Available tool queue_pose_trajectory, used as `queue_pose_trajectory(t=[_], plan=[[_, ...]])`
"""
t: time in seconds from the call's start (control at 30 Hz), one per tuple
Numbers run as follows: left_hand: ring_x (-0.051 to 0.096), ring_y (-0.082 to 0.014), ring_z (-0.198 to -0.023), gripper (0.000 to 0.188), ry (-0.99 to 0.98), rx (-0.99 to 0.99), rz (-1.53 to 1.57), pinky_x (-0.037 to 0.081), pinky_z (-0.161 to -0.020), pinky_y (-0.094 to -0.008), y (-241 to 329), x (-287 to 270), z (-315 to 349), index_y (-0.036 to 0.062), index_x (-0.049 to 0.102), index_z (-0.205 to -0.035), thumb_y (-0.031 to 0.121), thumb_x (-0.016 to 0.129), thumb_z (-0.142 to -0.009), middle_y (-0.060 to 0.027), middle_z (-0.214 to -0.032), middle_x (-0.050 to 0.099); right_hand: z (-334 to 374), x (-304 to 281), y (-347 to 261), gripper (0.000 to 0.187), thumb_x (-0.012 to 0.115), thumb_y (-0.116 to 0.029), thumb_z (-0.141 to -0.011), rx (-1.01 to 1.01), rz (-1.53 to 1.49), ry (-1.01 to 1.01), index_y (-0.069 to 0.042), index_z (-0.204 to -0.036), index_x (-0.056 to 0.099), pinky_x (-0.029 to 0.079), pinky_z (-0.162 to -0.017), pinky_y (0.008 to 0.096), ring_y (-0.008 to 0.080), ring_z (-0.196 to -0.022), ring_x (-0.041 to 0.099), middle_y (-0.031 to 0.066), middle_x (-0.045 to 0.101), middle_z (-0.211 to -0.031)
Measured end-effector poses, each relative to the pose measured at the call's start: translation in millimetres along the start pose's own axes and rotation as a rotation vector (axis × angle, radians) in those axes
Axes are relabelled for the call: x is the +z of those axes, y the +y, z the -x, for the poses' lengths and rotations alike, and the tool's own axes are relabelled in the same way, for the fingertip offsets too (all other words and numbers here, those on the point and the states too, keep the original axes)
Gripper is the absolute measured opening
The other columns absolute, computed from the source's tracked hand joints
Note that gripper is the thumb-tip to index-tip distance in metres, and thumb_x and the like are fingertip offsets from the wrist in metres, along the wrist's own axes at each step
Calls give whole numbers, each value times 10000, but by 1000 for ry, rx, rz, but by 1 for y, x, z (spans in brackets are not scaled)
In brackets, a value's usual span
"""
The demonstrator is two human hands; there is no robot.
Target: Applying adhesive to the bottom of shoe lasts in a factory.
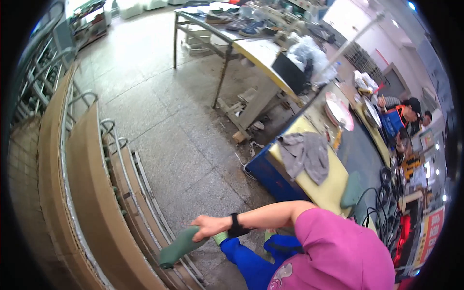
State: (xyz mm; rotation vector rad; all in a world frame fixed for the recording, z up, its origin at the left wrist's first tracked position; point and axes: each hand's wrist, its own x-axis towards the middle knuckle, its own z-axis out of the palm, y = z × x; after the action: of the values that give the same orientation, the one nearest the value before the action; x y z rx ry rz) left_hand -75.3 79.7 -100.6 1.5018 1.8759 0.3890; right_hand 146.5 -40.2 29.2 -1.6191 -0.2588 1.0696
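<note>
My right hand (208, 227), with a dark band round the wrist, reaches across to the left. Its fingers are closed round one end of a green shoe last (182, 247). The last's other end points down and left, over the edge of the rack (145, 220) with its metal rails and brown boards. Whether it touches the rack, I cannot tell. Further green pieces (116, 192) show in part between the boards. My left hand is out of view.
To the right is a workbench with a yellow edge (316, 186), bearing a grey cloth (306, 154) and a green piece (352, 190). Shoes (251, 27) lie on a metal-legged table farther off. Another person (394, 121) is at the far right. Tiled floor (159, 130) lies between rack and benches.
</note>
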Motion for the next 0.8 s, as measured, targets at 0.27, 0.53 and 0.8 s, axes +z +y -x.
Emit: queue_pose_trajectory(t=[0.27, 0.53, 0.8], plan=[[555, -362, -797, 499, -182, 225, 68, 486, -689, -439, 37, -136, -36, -85, 510, -1087, 201, 659, -706, -291, -961, 568, 261, -90, -15, 330, 734, -203, -690, -36, -112, 315, 19, -907, 620, 488, -633, 279, 113, -713, 584, 43, 643, -777], [568, -264, -823, 471, -1004, 574, 277, 479, -525, -317, 146, -167, 148, 23, 472, -1202, 152, 594, -765, -137, -1044, 551, 595, -93, 64, 362, 734, -129, -671, -137, -220, 857, 36, -981, 645, 478, -690, 256, 99, -758, 592, 43, 670, -849], [590, -254, -822, 384, -1530, 1001, 341, 468, -607, -319, 199, -182, 355, -2, 479, -1176, 230, 508, -872, -159, -1029, 568, 825, -74, 175, 323, 731, -247, -643, -161, -327, 1122, 26, -795, 650, 426, -607, 252, 100, -637, 544, 23, 623, -710]])
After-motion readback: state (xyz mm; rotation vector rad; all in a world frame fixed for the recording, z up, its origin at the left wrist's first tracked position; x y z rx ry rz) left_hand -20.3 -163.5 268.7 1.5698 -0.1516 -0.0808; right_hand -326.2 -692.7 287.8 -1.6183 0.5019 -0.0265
